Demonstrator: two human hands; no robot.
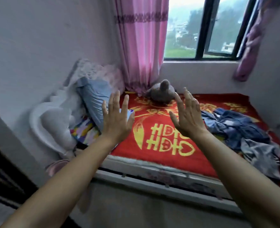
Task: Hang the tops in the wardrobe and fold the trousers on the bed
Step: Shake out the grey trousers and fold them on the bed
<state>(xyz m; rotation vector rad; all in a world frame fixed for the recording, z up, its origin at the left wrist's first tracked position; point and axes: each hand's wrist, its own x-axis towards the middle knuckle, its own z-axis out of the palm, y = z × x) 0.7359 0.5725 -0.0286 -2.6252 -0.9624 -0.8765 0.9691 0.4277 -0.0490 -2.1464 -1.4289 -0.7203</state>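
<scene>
Both hands, left (115,120) and right (186,116), hover spread and empty over the bed (160,155), likely readying for the clothes (244,134) heaped at its right edge.

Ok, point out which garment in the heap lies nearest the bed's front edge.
The grey garment, closest to the mattress edge; the blue denim pieces lie farther back, toward the window.
</scene>
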